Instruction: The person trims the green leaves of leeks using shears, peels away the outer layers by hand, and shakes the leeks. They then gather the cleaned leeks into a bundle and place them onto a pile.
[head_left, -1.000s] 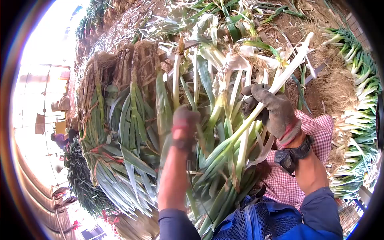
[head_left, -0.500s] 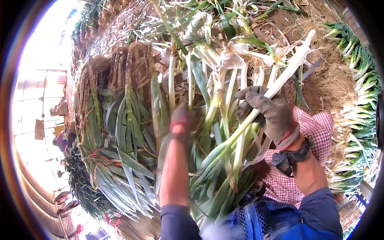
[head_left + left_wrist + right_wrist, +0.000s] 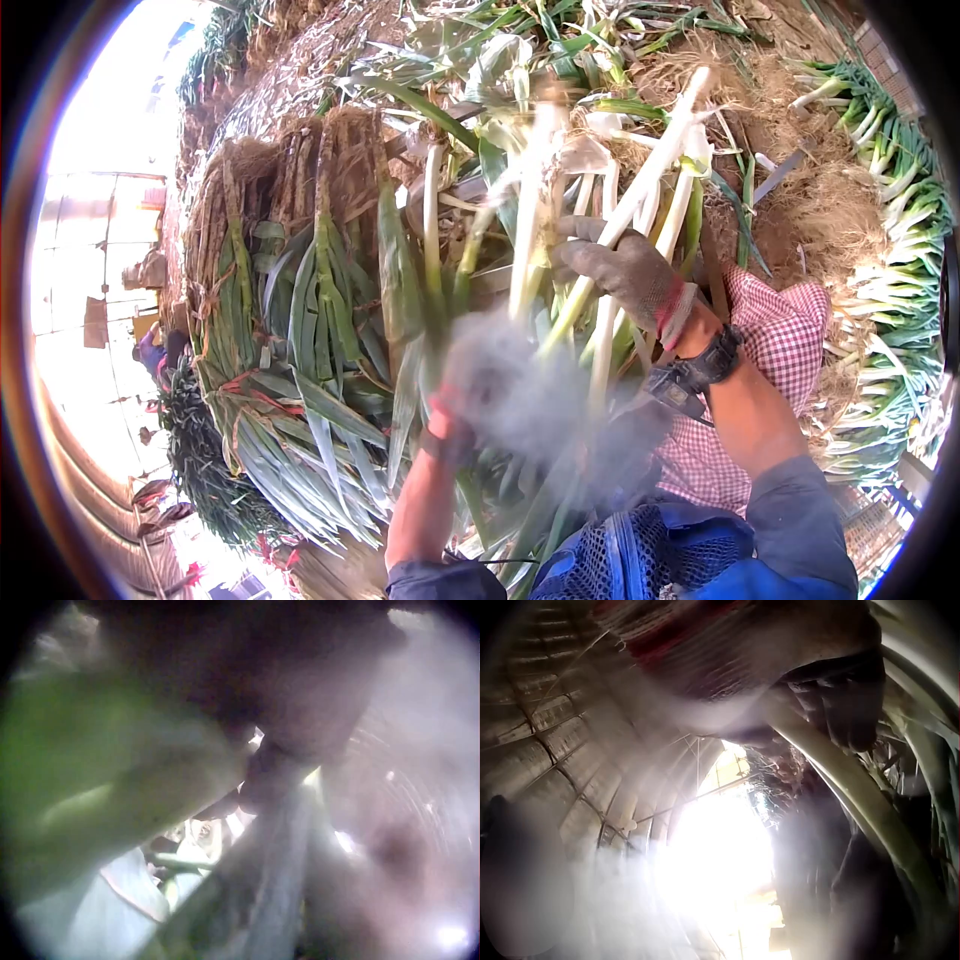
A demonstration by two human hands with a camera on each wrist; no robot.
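In the head view the gloved right hand (image 3: 630, 275) grips a long white-stemmed green onion (image 3: 655, 165), its root end pointing up and right. The same stalk (image 3: 840, 761) runs out below the gloved hand (image 3: 825, 697) in the right wrist view. My gloved left hand (image 3: 480, 370) is blurred among green leaves, left of and lower than the right; a whitish blur covers part of it. Dark and out of focus, it (image 3: 277, 682) fills the top of the left wrist view beside leaves (image 3: 262, 885); its finger grip cannot be made out.
A bundle of leafy onions with brown roots (image 3: 325, 290) lies at left, tied with red string. Peeled onions (image 3: 895, 290) line the right edge. Loose trimmings (image 3: 500, 60) cover the ground at the top. Checked cloth (image 3: 780, 330) lies by the right forearm.
The right hand and its stalk have shifted left. The left hand has moved lower and slightly right, and a pale blur now crosses the middle. A long leaf at the top has dropped.
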